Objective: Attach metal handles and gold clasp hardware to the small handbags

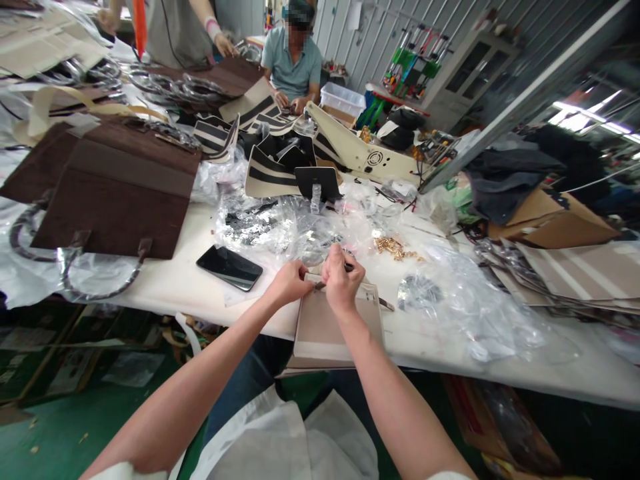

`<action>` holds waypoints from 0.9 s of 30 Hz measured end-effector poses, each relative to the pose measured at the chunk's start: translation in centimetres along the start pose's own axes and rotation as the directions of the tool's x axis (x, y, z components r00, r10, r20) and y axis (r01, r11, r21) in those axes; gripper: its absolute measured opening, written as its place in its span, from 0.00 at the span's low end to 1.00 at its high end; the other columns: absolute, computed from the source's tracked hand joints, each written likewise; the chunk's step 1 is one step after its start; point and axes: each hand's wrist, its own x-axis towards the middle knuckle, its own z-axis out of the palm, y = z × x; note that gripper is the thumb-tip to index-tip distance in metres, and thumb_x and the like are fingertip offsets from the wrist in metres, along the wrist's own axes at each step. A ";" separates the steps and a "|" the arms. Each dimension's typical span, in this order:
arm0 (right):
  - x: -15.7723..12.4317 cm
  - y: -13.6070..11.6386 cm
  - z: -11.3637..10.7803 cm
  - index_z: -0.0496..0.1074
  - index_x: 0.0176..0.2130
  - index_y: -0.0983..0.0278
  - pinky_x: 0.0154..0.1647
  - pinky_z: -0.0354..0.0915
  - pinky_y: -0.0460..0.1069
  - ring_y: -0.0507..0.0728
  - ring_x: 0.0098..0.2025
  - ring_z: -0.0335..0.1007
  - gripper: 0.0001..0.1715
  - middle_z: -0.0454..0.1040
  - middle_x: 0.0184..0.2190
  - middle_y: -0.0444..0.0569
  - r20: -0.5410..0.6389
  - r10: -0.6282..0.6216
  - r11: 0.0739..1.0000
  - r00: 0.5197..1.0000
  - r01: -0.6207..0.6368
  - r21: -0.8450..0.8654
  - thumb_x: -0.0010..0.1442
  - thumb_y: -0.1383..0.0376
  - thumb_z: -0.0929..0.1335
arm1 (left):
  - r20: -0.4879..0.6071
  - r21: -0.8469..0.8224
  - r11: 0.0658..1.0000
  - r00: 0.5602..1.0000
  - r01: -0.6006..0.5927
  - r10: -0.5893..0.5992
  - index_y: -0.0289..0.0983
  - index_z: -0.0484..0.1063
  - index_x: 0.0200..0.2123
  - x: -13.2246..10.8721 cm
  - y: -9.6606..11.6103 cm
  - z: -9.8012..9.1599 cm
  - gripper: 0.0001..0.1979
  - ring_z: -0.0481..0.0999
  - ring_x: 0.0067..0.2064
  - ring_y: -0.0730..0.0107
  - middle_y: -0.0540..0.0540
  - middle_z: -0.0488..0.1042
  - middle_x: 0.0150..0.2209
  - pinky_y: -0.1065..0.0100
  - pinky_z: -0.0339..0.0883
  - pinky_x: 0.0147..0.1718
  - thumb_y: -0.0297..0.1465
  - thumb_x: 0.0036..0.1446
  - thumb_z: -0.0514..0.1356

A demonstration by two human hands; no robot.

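Observation:
A beige bag panel (325,327) lies over the near edge of the white table (200,293), straight in front of me. My left hand (290,282) is closed in a pinch at the panel's top edge, on something too small to make out. Just to its right, my right hand (340,280) is wrapped round a thin dark tool (349,267), with its tip down at the same top edge. Both hands nearly touch each other.
A black phone (229,267) lies left of my hands. Brown bag pieces (115,193) with handles cover the left. Clear plastic wrap (450,300), small gold fittings (395,248) and striped panels (270,177) crowd the middle. Two other people work at the far end.

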 end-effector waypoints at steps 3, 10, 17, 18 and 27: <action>0.0 0.2 0.3 0.59 0.23 0.56 0.21 0.57 0.50 0.51 0.17 0.57 0.39 0.58 0.15 0.38 -0.047 0.037 0.998 0.998 -0.034 0.059 0.78 0.40 0.67 | -0.005 0.032 0.999 1.000 -0.011 0.011 0.39 0.69 0.28 0.1 0.2 -0.1 0.09 0.67 0.31 0.68 0.55 0.68 0.24 0.64 0.52 0.30 0.27 0.48 0.68; -0.3 0.0 0.4 0.62 0.22 0.57 0.21 0.55 0.50 0.52 0.18 0.57 0.38 0.59 0.16 0.39 -0.015 0.044 0.991 0.999 -0.042 0.126 0.76 0.42 0.70 | -0.020 0.001 1.000 1.000 -0.001 0.001 0.38 0.71 0.27 -0.4 0.8 -0.2 0.07 0.67 0.30 0.69 0.55 0.68 0.24 0.64 0.54 0.30 0.25 0.47 0.68; 0.0 0.1 0.6 0.59 0.22 0.56 0.20 0.55 0.51 0.52 0.18 0.56 0.39 0.58 0.16 0.38 0.000 0.030 0.999 1.000 -0.030 0.037 0.78 0.39 0.67 | -0.019 -0.076 0.997 1.000 -0.019 0.018 0.38 0.74 0.32 -0.5 0.3 -0.2 0.08 0.70 0.30 0.67 0.55 0.70 0.25 0.65 0.57 0.30 0.26 0.48 0.69; 0.1 0.2 0.6 0.58 0.22 0.56 0.20 0.55 0.51 0.51 0.17 0.56 0.40 0.57 0.16 0.38 -0.004 0.030 0.999 1.000 -0.030 0.030 0.78 0.39 0.67 | -0.018 -0.100 0.995 1.000 -0.021 0.019 0.37 0.74 0.33 -0.6 0.1 -0.1 0.09 0.71 0.31 0.67 0.55 0.71 0.26 0.65 0.58 0.31 0.26 0.48 0.70; 0.4 0.5 1.5 0.58 0.22 0.56 0.20 0.55 0.52 0.52 0.18 0.55 0.40 0.57 0.16 0.39 -0.037 0.068 0.997 0.997 -0.069 -0.034 0.78 0.40 0.67 | 0.012 -0.218 0.975 0.999 -0.049 0.053 0.35 0.78 0.37 -0.6 -1.1 -0.3 0.09 0.74 0.35 0.65 0.51 0.76 0.30 0.66 0.64 0.35 0.29 0.52 0.69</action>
